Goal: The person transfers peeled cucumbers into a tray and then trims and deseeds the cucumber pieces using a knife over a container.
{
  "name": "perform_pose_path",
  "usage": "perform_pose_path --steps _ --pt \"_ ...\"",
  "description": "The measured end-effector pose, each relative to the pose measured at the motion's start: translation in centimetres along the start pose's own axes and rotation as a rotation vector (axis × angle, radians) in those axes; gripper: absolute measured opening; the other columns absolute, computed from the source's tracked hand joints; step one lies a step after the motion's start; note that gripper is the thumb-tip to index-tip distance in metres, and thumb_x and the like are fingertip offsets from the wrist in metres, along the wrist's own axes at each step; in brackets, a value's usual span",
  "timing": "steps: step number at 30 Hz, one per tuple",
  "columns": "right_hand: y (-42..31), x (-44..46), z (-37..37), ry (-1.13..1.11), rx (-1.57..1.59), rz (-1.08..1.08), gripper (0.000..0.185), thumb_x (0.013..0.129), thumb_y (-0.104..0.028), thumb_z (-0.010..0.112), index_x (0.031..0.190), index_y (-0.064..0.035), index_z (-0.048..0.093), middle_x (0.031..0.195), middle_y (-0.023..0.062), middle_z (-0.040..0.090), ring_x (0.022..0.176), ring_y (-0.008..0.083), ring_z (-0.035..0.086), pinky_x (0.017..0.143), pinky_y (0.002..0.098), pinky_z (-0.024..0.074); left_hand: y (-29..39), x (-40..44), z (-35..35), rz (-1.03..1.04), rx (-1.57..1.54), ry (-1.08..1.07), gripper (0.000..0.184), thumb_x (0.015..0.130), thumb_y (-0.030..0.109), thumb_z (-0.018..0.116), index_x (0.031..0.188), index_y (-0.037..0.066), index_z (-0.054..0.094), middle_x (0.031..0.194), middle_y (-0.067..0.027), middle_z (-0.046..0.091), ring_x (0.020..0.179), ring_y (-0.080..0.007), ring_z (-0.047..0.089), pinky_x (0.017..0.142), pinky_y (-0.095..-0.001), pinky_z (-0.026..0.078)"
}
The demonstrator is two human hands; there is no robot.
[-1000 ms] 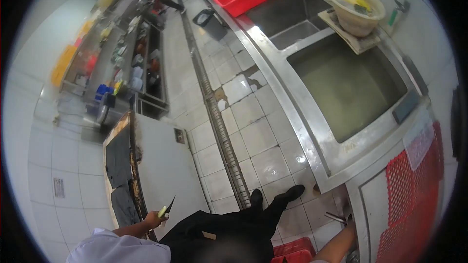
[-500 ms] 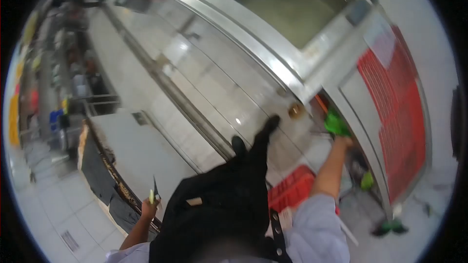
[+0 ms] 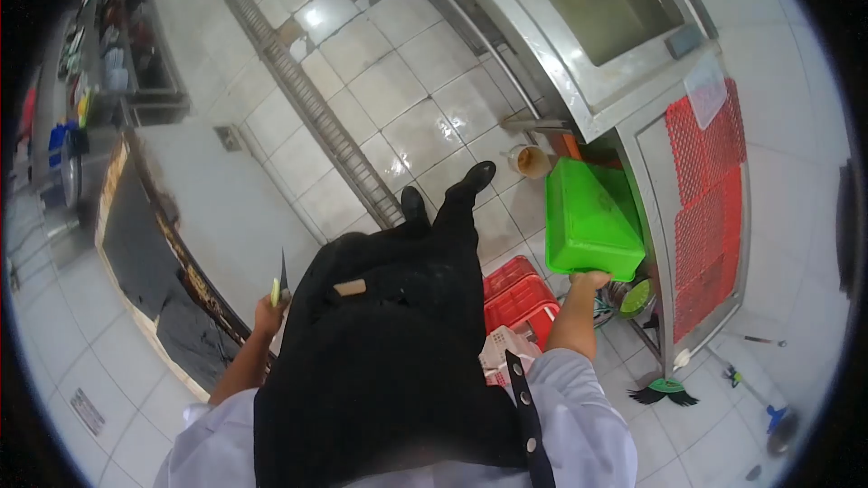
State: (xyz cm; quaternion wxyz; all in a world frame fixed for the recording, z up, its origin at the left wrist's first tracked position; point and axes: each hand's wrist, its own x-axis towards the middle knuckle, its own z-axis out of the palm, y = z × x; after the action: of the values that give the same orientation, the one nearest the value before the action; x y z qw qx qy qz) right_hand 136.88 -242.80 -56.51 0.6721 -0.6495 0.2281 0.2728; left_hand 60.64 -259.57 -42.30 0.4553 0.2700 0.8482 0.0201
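Observation:
My left hand (image 3: 269,312) is closed on a knife (image 3: 284,262), its thin pointed blade directed away from me. A slim pale yellow-green piece (image 3: 275,289) sticks up from the same fingers; I cannot tell what it is. On the other side, my right hand (image 3: 592,280) grips the rim of a bright green plastic tub (image 3: 588,221). The tub is tilted, with its outside towards me, beside the open shelf under the steel sink counter. My fingers are partly hidden behind its rim.
Red crates (image 3: 520,294) stand by my right leg, near a small bucket (image 3: 529,161) on the wet tiled floor. The steel sink counter (image 3: 579,72) is at right, a green-and-black broom head (image 3: 665,390) below it. A worn-edged board (image 3: 226,190) stands left; a floor drain grate (image 3: 316,113) runs ahead.
The green tub, mostly hidden inside the shelf before, is now out in front of it in my right hand. My left hand still holds the knife. The view has shifted and sharpened.

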Motion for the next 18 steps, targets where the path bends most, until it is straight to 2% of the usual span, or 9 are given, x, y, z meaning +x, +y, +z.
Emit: perform_pose_path --steps 3,5,8,10,13,14,15,16,18 --pt "-0.3 0.7 -3.9 -0.159 -0.08 -0.055 0.075 0.105 -0.064 0.041 0.15 -0.0065 0.056 0.154 0.0115 0.057 0.132 0.0355 0.06 0.113 0.05 0.0494 -2.8 2.6 1.0 -0.013 -0.049 0.071 0.035 0.095 0.038 0.08 0.093 0.003 0.073 0.067 -0.002 0.061 0.059 -0.0135 0.056 0.057 -0.036 0.046" --pt "-1.3 -1.2 -4.9 0.128 -0.191 -0.039 0.08 0.105 -0.067 0.041 0.152 -0.0033 0.053 0.152 0.0119 0.058 0.13 0.0354 0.061 0.112 0.0493 0.05 -3.6 3.4 1.9 -0.047 -0.207 0.093 0.035 0.095 0.037 0.08 0.092 0.003 0.073 0.067 -0.0025 0.061 0.058 -0.0139 0.056 0.056 -0.0361 0.046" --pt "-3.5 -6.6 -4.1 0.276 -0.422 -0.082 0.084 0.104 -0.071 0.043 0.151 -0.0011 0.053 0.152 0.0116 0.058 0.13 0.0356 0.061 0.111 0.0489 0.0501 -3.5 4.7 3.0 -0.057 -0.327 0.143 0.034 0.097 0.033 0.079 0.09 0.001 0.072 0.065 -0.0036 0.061 0.054 -0.0149 0.056 0.053 -0.0366 0.045" --pt "-4.1 -6.5 -4.8 0.165 -0.383 -0.113 0.089 0.1 -0.076 0.05 0.146 0.0004 0.058 0.147 0.0127 0.06 0.126 0.0337 0.062 0.107 0.0473 0.051 -2.2 6.7 3.4 -0.031 -0.276 0.157 0.037 0.096 0.035 0.08 0.088 0.0 0.071 0.064 -0.0052 0.061 0.055 -0.0159 0.058 0.054 -0.0382 0.046" --pt "-2.8 -4.6 -3.5 -0.205 -0.772 -0.186 0.085 0.099 -0.073 0.058 0.137 0.0018 0.065 0.131 0.0132 0.068 0.111 0.0288 0.066 0.097 0.044 0.0538 -0.4 12.7 4.6 0.114 -0.169 0.25 0.043 0.092 0.041 0.08 0.086 0.0 0.07 0.065 -0.0105 0.066 0.057 -0.022 0.063 0.057 -0.0422 0.05" --pt "-1.7 -2.7 -3.2 -0.41 -0.804 -0.218 0.08 0.1 -0.07 0.061 0.133 0.0018 0.068 0.121 0.0127 0.072 0.103 0.0276 0.068 0.092 0.0429 0.0551 1.5 15.1 4.2 0.049 -0.151 0.188 0.044 0.092 0.043 0.08 0.095 0.0 0.074 0.075 -0.0186 0.072 0.068 -0.0308 0.071 0.066 -0.0465 0.055" --pt "-1.3 -3.5 -1.2 -0.478 -1.157 -0.29 0.072 0.098 -0.064 0.069 0.127 0.0009 0.072 0.115 0.0132 0.075 0.097 0.027 0.07 0.087 0.0421 0.0563 2.3 19.4 5.4 0.118 -0.051 0.335 0.046 0.091 0.045 0.08 0.103 0.001 0.076 0.09 -0.0262 0.075 0.085 -0.0401 0.074 0.077 -0.0505 0.057" --pt "-0.1 -7.8 1.6 -0.557 -1.223 -0.411 0.068 0.095 -0.058 0.077 0.126 0.0026 0.072 0.112 0.0161 0.076 0.094 0.0255 0.071 0.083 0.0417 0.0568 7.5 19.8 2.4 0.138 -0.14 0.183 0.046 0.093 0.045 0.078 0.107 0.002 0.076 0.099 -0.0278 0.075 0.096 -0.0449 0.073 0.084 -0.0515 0.056" --pt "1.9 -13.4 6.7 -0.466 -1.589 -0.544 0.071 0.088 -0.058 0.082 0.119 0.0058 0.075 0.105 0.023 0.077 0.089 0.0315 0.073 0.083 0.0451 0.0568 15.2 21.9 -0.8 0.391 -0.233 0.278 0.038 0.097 0.039 0.073 0.108 0.003 0.075 0.099 -0.0255 0.075 0.094 -0.0444 0.073 0.084 -0.051 0.056"
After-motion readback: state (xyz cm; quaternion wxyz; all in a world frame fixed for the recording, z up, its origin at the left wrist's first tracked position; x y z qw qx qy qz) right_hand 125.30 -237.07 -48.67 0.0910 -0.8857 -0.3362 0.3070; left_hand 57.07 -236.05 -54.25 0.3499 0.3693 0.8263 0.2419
